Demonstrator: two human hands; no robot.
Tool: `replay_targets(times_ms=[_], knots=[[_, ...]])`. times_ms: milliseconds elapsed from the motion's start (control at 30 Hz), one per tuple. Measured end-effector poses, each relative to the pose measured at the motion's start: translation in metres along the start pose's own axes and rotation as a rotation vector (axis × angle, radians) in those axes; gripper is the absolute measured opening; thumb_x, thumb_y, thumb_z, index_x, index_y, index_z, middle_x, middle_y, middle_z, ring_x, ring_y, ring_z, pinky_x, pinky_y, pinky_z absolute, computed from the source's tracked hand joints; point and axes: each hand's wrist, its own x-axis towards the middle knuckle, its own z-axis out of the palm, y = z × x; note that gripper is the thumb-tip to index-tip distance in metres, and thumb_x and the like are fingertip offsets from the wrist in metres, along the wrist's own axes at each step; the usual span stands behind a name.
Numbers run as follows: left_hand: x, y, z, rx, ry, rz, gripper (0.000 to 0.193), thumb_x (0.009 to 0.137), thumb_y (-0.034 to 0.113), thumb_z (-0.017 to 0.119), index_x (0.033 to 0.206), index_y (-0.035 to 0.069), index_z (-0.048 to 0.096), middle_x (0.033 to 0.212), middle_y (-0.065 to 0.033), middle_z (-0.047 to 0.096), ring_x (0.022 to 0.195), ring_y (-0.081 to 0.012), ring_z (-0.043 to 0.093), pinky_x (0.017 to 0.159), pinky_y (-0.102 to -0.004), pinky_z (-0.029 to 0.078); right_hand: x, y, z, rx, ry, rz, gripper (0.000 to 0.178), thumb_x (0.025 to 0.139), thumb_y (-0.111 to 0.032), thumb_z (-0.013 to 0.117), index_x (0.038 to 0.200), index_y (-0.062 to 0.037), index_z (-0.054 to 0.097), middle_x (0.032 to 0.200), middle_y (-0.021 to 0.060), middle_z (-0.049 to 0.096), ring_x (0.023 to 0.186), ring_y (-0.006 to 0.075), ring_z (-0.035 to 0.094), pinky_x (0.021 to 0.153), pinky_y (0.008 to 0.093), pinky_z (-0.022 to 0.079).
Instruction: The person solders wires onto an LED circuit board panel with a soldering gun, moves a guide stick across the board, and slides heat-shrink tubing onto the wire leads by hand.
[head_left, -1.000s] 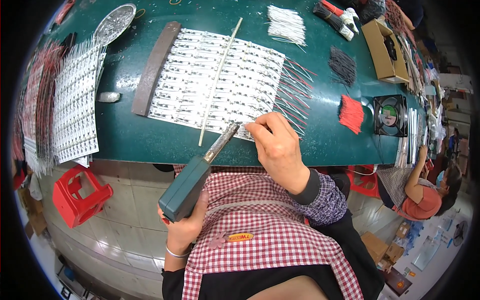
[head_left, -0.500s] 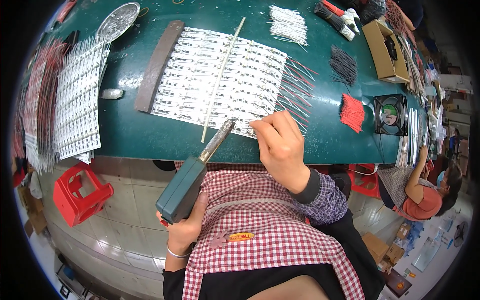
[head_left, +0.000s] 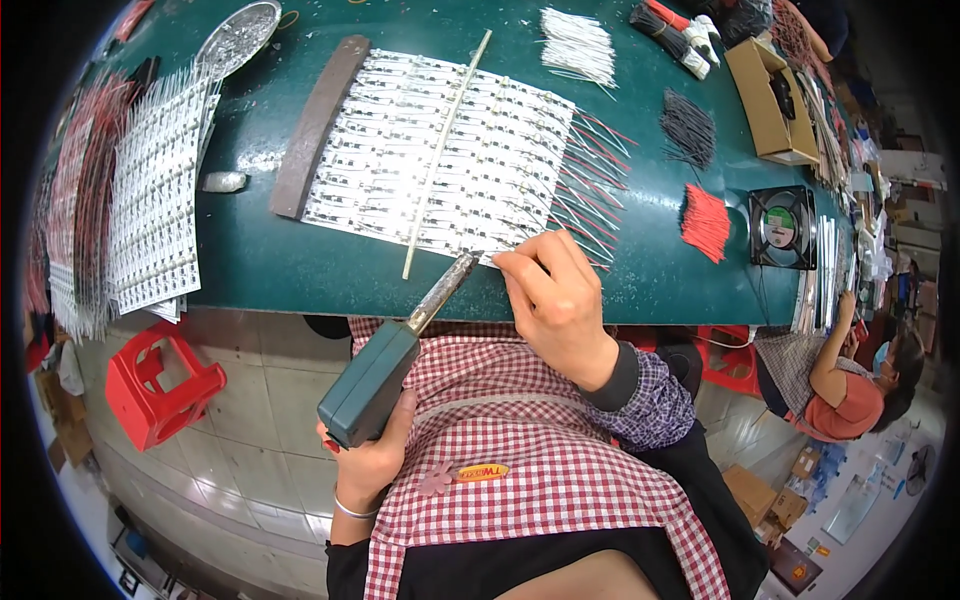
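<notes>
My left hand (head_left: 370,462) is closed around the handle of a dark green soldering gun (head_left: 370,378). Its metal tip rests at the near edge of a white circuit-board panel (head_left: 345,185), which carries rows of small dark components and thin wires. Just right of the tip, my right hand (head_left: 556,308) pinches thumb and forefinger together over the panel's near edge. Whatever lies between those fingertips is too small to make out. Red and white wires (head_left: 592,190) stick out past the panel's right side. A thin pale stick (head_left: 447,150) lies across the panel.
A brown bar (head_left: 320,125) lies along the panel's left edge. Wired panels (head_left: 158,200) are stacked at left, near a metal dish (head_left: 238,38). White (head_left: 578,48), black (head_left: 687,130) and red wire bundles (head_left: 705,223), a fan (head_left: 782,228) and a cardboard box (head_left: 770,105) occupy the right.
The soldering gun's tip has moved slightly toward me, down to the panel's near edge. My right fingertips have shifted a little left and nearer, keeping their pinch.
</notes>
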Motion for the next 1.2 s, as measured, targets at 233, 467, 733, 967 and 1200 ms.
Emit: replay_targets(times_ms=[233, 467, 733, 967, 1200], knots=[[0.003, -0.002, -0.001, 0.032, -0.086, 0.062, 0.025, 0.082, 0.0, 0.074, 0.105, -0.002, 0.065, 0.095, -0.005, 0.066, 0.078, -0.0115, 0.06, 0.067, -0.025, 0.048, 0.001, -0.002, 0.0, -0.007, 0.0, 0.004, 0.022, 0.07, 0.01, 0.069, 0.089, -0.0007, 0.066, 0.08, 0.0085, 0.056, 0.072, 0.0254, 0.055, 0.061, 0.035, 0.046], [0.004, 0.003, 0.004, 0.072, -0.006, 0.033, 0.017, 0.076, 0.002, 0.076, 0.092, -0.002, 0.07, 0.082, -0.0081, 0.071, 0.068, -0.0142, 0.067, 0.06, -0.0269, 0.051, 0.0, -0.002, 0.0, -0.016, -0.007, 0.015, 0.022, 0.07, 0.01, 0.069, 0.088, -0.0008, 0.066, 0.079, 0.0084, 0.056, 0.072, 0.0254, 0.056, 0.061, 0.0351, 0.046], [-0.002, -0.011, -0.003, -0.06, 0.034, -0.02, 0.021, 0.083, -0.007, 0.067, 0.103, -0.004, 0.061, 0.082, -0.0049, 0.061, 0.057, -0.0084, 0.051, 0.049, -0.0227, 0.039, 0.002, -0.002, 0.003, -0.017, -0.021, 0.002, 0.016, 0.071, 0.007, 0.066, 0.085, 0.0002, 0.063, 0.08, 0.0093, 0.052, 0.074, 0.0256, 0.053, 0.063, 0.0355, 0.046], [0.003, -0.01, 0.004, -0.017, -0.012, 0.062, 0.027, 0.083, -0.009, 0.065, 0.109, -0.004, 0.061, 0.085, -0.006, 0.062, 0.057, -0.0082, 0.051, 0.049, -0.0218, 0.039, 0.008, 0.001, -0.015, -0.047, -0.003, 0.028, 0.021, 0.072, 0.009, 0.068, 0.09, 0.0005, 0.065, 0.08, 0.0097, 0.057, 0.074, 0.0274, 0.057, 0.063, 0.0349, 0.048], [0.012, 0.015, 0.015, -0.238, 0.175, -0.103, 0.035, 0.083, -0.008, 0.064, 0.117, -0.005, 0.057, 0.096, -0.0107, 0.063, 0.056, -0.0083, 0.051, 0.049, -0.0223, 0.04, 0.071, 0.008, -0.136, 0.09, 0.756, 0.022, 0.057, 0.09, 0.01, 0.056, 0.144, -0.0005, 0.04, 0.09, 0.0044, 0.058, 0.071, 0.0086, 0.052, 0.067, 0.0222, 0.047]])
